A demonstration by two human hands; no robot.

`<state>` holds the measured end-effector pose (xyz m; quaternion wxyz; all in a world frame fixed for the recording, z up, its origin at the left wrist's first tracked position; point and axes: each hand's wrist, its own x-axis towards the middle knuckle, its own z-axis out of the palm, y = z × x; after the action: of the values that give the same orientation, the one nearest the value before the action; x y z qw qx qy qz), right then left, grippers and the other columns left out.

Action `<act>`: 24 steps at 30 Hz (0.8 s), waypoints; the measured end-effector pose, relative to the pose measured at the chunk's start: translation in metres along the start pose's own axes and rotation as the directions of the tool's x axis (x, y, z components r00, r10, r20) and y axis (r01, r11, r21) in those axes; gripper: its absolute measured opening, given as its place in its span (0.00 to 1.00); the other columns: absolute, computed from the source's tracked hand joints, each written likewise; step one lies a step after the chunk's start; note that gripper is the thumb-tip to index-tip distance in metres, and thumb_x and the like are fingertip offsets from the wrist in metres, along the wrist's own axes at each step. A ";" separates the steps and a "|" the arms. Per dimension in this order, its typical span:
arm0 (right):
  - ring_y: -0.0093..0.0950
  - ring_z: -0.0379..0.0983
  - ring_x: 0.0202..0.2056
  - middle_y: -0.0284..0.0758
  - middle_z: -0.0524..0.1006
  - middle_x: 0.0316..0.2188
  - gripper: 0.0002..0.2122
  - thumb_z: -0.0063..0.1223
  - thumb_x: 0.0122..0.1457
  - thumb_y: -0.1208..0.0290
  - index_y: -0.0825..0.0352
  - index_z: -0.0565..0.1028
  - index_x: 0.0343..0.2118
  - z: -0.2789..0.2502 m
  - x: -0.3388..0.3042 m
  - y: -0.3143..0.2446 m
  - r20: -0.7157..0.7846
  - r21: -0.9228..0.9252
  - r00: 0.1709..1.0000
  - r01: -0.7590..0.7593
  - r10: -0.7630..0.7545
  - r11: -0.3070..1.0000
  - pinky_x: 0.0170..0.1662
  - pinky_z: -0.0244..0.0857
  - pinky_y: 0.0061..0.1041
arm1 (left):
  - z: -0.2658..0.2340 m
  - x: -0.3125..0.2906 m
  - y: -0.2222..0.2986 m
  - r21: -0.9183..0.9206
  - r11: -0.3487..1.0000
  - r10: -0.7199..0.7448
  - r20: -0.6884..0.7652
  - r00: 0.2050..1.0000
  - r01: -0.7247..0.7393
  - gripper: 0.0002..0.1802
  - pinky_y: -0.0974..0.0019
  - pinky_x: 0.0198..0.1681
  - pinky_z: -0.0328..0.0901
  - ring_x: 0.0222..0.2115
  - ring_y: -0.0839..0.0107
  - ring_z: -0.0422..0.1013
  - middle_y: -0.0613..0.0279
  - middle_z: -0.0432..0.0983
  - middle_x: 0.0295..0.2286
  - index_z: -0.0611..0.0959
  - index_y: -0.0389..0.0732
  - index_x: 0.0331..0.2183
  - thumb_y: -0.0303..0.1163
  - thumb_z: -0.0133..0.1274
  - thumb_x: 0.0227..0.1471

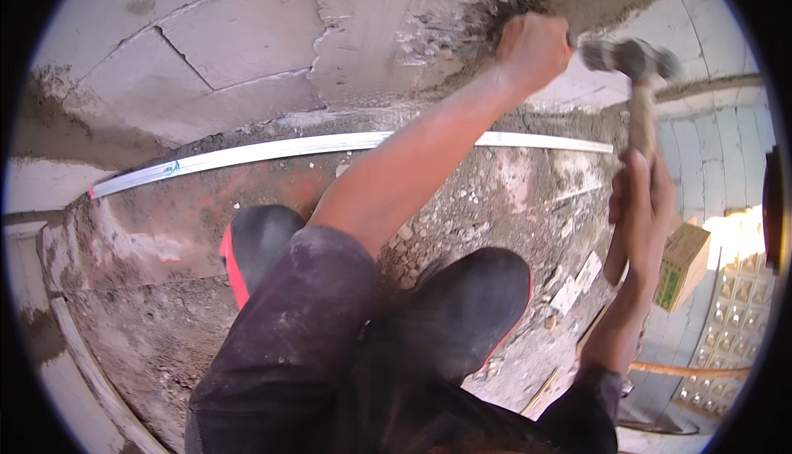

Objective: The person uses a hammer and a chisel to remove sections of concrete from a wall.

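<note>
My left hand [532, 48] is closed in a fist around a chisel [571, 38], of which only the dark butt end shows beside the fist. That fist is up against the rough, broken patch [450, 33] in the wall's plaster; the chisel's tip is hidden. In my right hand [645, 198] is a hammer [642, 120], gripped around its wooden handle. Its metal head, smeared by motion, is just right of the chisel's butt end, with a small gap between them.
A long white metal strip [280, 148] lies along the wall's foot. Rubble [404, 260] covers the ground between my knees. At the right are a cardboard box [683, 264], patterned glass-like blocks [726, 322] and an orange-brown rod [693, 370]. Pale block wall [239, 29] stands ahead.
</note>
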<state>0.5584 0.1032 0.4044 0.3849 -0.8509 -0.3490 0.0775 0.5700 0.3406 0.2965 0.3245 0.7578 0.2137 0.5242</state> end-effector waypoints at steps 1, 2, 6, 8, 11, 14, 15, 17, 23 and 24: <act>0.15 0.60 0.15 0.25 0.65 0.18 0.17 0.39 0.69 0.53 0.64 0.72 0.37 -0.004 -0.006 0.005 -0.130 -0.031 0.987 0.090 -0.093 0.995 0.17 0.57 0.18 | 0.000 -0.011 0.003 -0.029 0.997 0.068 0.031 0.997 -0.067 0.06 0.54 0.32 0.69 0.26 0.52 0.76 0.54 0.78 0.20 0.81 0.40 0.23 0.31 0.61 0.43; 0.17 0.61 0.16 0.27 0.65 0.19 0.19 0.42 0.67 0.51 0.66 0.71 0.40 -0.016 -0.011 0.005 -0.081 0.240 0.984 0.172 -0.157 0.955 0.17 0.56 0.18 | -0.001 -0.027 0.010 -0.071 0.990 0.127 0.080 0.989 -0.122 0.04 0.55 0.33 0.68 0.27 0.54 0.76 0.56 0.77 0.20 0.81 0.41 0.24 0.30 0.60 0.44; 0.23 0.62 0.18 0.33 0.65 0.21 0.20 0.41 0.67 0.53 0.69 0.67 0.45 -0.014 -0.012 -0.009 -0.303 0.586 0.942 0.303 -0.143 0.751 0.19 0.57 0.21 | -0.004 -0.063 0.016 -0.062 0.951 0.308 0.171 0.936 -0.302 0.02 0.58 0.33 0.65 0.26 0.60 0.73 0.61 0.75 0.19 0.81 0.45 0.24 0.28 0.59 0.43; 0.25 0.63 0.20 0.36 0.66 0.21 0.20 0.41 0.67 0.55 0.70 0.67 0.47 -0.010 -0.014 -0.002 -0.359 0.621 0.909 0.401 -0.210 0.673 0.21 0.58 0.22 | -0.014 -0.065 0.016 -0.090 0.915 0.401 0.088 0.912 -0.394 0.03 0.61 0.32 0.61 0.25 0.64 0.71 0.65 0.72 0.17 0.80 0.46 0.23 0.28 0.59 0.42; 0.25 0.63 0.17 0.34 0.66 0.21 0.21 0.40 0.68 0.52 0.71 0.66 0.45 0.015 -0.017 0.022 -0.346 0.553 0.926 0.330 -0.150 0.765 0.19 0.59 0.24 | -0.026 -0.074 0.006 -0.051 0.916 0.401 0.098 0.911 -0.397 0.04 0.62 0.31 0.61 0.24 0.64 0.70 0.66 0.72 0.17 0.79 0.46 0.22 0.28 0.59 0.40; 0.24 0.63 0.16 0.35 0.67 0.20 0.20 0.39 0.68 0.53 0.71 0.66 0.43 0.042 -0.028 0.030 -0.286 0.497 0.954 0.226 -0.089 0.838 0.18 0.58 0.23 | -0.033 -0.083 -0.007 -0.047 0.912 0.411 0.088 0.908 -0.408 0.04 0.62 0.30 0.61 0.23 0.65 0.70 0.66 0.71 0.17 0.78 0.46 0.21 0.28 0.58 0.41; 0.24 0.62 0.16 0.36 0.67 0.19 0.20 0.39 0.69 0.54 0.71 0.65 0.42 0.049 -0.029 0.035 -0.251 0.538 0.963 0.227 -0.102 0.812 0.17 0.58 0.22 | -0.037 -0.084 -0.010 -0.050 0.911 0.412 0.096 0.906 -0.409 0.04 0.62 0.30 0.61 0.23 0.65 0.70 0.66 0.71 0.17 0.78 0.46 0.21 0.28 0.58 0.41; 0.23 0.63 0.17 0.36 0.67 0.19 0.21 0.41 0.68 0.52 0.71 0.65 0.42 0.060 -0.034 0.037 -0.249 0.563 0.967 0.195 -0.061 0.803 0.18 0.59 0.22 | -0.047 -0.082 -0.013 -0.068 0.903 0.428 0.098 0.898 -0.423 0.03 0.62 0.30 0.61 0.22 0.66 0.68 0.66 0.69 0.16 0.79 0.47 0.21 0.27 0.57 0.42; 0.28 0.64 0.16 0.40 0.68 0.18 0.24 0.46 0.64 0.50 0.73 0.65 0.40 0.064 -0.036 0.048 -0.191 0.787 0.980 0.123 0.049 0.605 0.19 0.61 0.24 | -0.053 -0.072 -0.003 -0.103 0.870 0.491 0.086 0.867 -0.482 0.07 0.63 0.28 0.61 0.21 0.67 0.66 0.67 0.67 0.16 0.77 0.46 0.20 0.29 0.58 0.46; 0.31 0.64 0.16 0.42 0.68 0.19 0.23 0.44 0.65 0.50 0.73 0.65 0.40 0.065 -0.037 0.048 -0.232 0.738 0.972 0.153 0.034 0.657 0.18 0.61 0.27 | -0.055 -0.072 -0.004 -0.107 0.868 0.494 0.087 0.865 -0.485 0.07 0.63 0.28 0.61 0.21 0.67 0.66 0.67 0.67 0.16 0.77 0.46 0.20 0.29 0.58 0.46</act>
<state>0.5304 0.0968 0.3204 0.7412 -0.6067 -0.2675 0.1048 0.4934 0.3102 0.2598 0.2232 0.8014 -0.0255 0.5543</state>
